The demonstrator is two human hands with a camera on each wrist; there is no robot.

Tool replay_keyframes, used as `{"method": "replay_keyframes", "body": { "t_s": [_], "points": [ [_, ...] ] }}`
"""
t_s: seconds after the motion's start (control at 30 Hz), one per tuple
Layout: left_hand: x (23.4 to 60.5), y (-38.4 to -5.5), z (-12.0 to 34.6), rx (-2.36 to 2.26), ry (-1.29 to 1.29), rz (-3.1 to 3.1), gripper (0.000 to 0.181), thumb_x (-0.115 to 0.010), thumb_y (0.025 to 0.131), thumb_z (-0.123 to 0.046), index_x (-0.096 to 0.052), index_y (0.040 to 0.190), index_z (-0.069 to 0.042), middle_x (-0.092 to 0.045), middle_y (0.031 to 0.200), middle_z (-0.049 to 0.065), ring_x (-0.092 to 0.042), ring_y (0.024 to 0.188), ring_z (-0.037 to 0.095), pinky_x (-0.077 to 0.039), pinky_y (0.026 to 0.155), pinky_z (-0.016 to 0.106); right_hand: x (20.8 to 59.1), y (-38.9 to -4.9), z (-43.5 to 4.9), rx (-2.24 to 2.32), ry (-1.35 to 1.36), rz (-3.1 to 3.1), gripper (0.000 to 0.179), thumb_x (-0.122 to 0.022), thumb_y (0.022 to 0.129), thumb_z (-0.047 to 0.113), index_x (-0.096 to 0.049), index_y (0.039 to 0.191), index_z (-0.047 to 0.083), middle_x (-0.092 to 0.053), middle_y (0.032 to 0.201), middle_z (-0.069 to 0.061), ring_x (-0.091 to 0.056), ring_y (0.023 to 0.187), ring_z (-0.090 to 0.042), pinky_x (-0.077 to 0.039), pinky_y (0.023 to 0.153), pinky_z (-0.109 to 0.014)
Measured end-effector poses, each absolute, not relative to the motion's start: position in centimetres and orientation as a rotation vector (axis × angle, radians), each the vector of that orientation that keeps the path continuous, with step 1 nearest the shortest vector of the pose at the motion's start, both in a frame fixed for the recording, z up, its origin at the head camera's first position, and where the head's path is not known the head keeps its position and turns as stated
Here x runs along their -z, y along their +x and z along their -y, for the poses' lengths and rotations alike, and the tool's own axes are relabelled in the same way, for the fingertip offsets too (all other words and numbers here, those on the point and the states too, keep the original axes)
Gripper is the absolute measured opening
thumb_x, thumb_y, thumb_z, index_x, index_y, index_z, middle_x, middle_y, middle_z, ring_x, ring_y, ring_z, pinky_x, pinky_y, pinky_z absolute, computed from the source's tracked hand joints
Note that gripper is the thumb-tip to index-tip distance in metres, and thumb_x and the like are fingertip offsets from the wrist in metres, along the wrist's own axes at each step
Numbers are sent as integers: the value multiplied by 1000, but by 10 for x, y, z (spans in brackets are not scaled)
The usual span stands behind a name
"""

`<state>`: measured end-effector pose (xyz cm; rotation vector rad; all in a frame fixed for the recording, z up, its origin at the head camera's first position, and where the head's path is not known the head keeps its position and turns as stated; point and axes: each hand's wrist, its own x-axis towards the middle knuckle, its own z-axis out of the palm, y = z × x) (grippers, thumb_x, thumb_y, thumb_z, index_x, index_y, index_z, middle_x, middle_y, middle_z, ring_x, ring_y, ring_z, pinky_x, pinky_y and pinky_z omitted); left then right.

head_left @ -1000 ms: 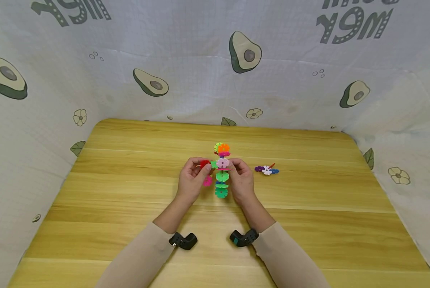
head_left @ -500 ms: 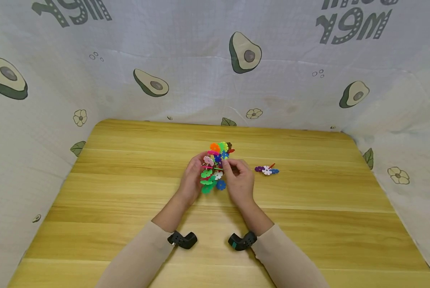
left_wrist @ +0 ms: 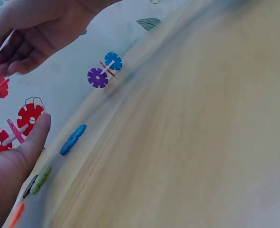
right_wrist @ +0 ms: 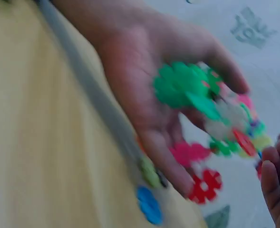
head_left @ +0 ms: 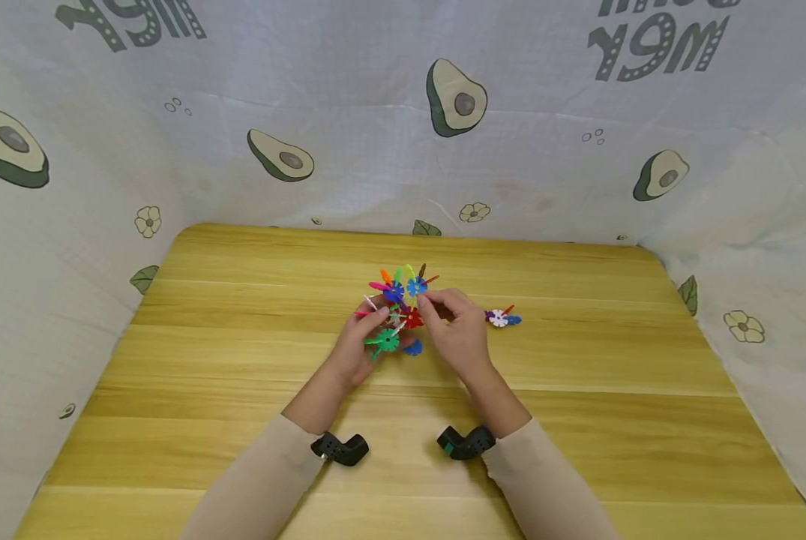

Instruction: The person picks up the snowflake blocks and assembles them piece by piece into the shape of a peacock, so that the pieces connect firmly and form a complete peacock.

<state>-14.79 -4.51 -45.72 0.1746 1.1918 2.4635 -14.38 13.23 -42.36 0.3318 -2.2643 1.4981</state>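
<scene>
An assembly of flower-shaped, slotted plastic discs (head_left: 388,341) in many colours is held above the table between the hands. My left hand (head_left: 352,349) grips its left side; in the right wrist view, the left hand's palm lies behind green discs (right_wrist: 180,85) and its thumb-side finger runs beside a red disc (right_wrist: 206,186). My right hand (head_left: 456,330) pinches the assembly's right side, close to a light blue disc (head_left: 416,286). In the left wrist view, the right hand (left_wrist: 40,35) shows curled fingers, their tips partly cut off.
A small joined piece of purple, white, blue and red discs (head_left: 500,319) lies on the wooden table (head_left: 578,420), right of the right hand. Beneath the assembly lie loose discs: a blue one (left_wrist: 73,140), a green one (left_wrist: 41,180), a dark one and an orange one (left_wrist: 16,214). Printed cloth hangs behind.
The assembly has turned, so blue and red discs now face the head camera where pink and green ones did. My left hand has shifted its hold; my right hand has moved slightly right.
</scene>
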Motion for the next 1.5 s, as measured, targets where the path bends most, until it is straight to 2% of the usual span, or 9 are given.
{"method": "replay_keyframes", "body": {
  "t_s": [0.1,0.2,0.3,0.4,0.5,0.83,1.17,1.33,1.5],
  "points": [
    [459,-149,49,-2477,203,-1037,27,-38,106,-18,-57,125,-19,-65,126,0,-70,111,20,-39,115,65,418,-152,-156,-1454,264,2324,14,-71,97,12,-77,100,0,-73,94,-14,-65,83,-11,-55,75,-18],
    [460,-149,51,-2480,224,-935,29,-34,107,-19,-59,122,-18,-64,128,0,-68,114,24,-31,117,69,416,-161,-189,-1264,139,2557,21,-71,97,19,-75,110,3,-69,115,-17,-63,108,-25,-55,96,-39],
    [461,-149,53,-2483,221,-871,29,-32,107,-20,-60,116,-20,-64,124,-4,-67,115,24,-26,118,70,416,-165,-222,-1048,62,2889,38,-71,95,27,-68,126,5,-54,141,-22,-43,133,-45,-41,108,-63],
    [461,-148,54,-2481,203,-845,29,-33,107,-21,-61,113,-21,-63,125,-5,-65,119,24,-24,118,71,419,-165,-247,-919,22,3148,49,-72,93,31,-61,135,8,-38,153,-26,-28,139,-52,-36,109,-70],
    [461,-148,55,-2467,200,-866,29,-34,107,-23,-61,115,-21,-62,128,-4,-65,120,25,-28,118,69,422,-165,-259,-886,31,3253,46,-71,95,31,-62,135,10,-37,154,-27,-28,140,-54,-36,110,-73],
    [461,-150,58,-2418,224,-955,30,-33,107,-24,-61,118,-20,-66,124,-3,-65,116,32,-35,116,66,435,-171,-242,-977,259,3079,15,-67,100,17,-74,111,10,-62,124,-17,-57,117,-38,-49,106,-57],
    [460,-152,57,-2389,208,-1034,35,-39,107,-23,-49,135,-6,-68,123,1,-66,117,35,-39,113,64,422,-162,-191,-1280,525,2713,10,-78,90,8,-72,98,10,-65,110,-8,-61,102,-23,-60,87,-39],
    [460,-153,56,-2375,210,-1072,33,-38,107,-24,-49,135,-9,-65,126,1,-68,116,23,-37,113,67,424,-159,-176,-1291,665,2610,8,-78,88,4,-74,93,8,-60,113,-9,-59,102,-21,-58,88,-33],
    [460,-154,56,-2351,209,-1087,29,-38,108,-24,-54,129,-12,-67,123,1,-68,114,19,-35,113,69,423,-156,-173,-1327,704,2631,7,-75,90,2,-77,96,7,-55,119,-11,-54,109,-23,-55,89,-35]
  ]
}}
